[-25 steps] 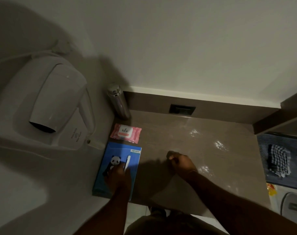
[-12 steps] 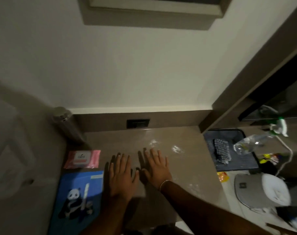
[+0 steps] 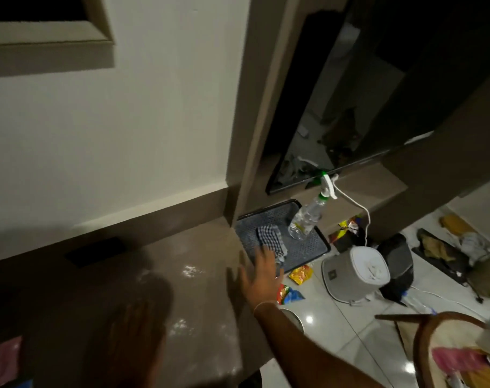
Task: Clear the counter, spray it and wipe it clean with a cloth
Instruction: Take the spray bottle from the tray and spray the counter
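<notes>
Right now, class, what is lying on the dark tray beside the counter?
On the dark tray lie a checked cloth and a clear spray bottle with a white and green trigger head. The right hand, fingers spread, covers the tray's near corner and the cloth's near edge.

We list: right hand point(image 3: 262, 278), bare, thin pale bangle point(image 3: 263, 304) at wrist; forearm unsleeved. Left hand point(image 3: 137, 329), bare, blurred, nothing worn that we can tell.

Left hand point(image 3: 134, 334) blurred, dim; perhaps spread flat.
</notes>
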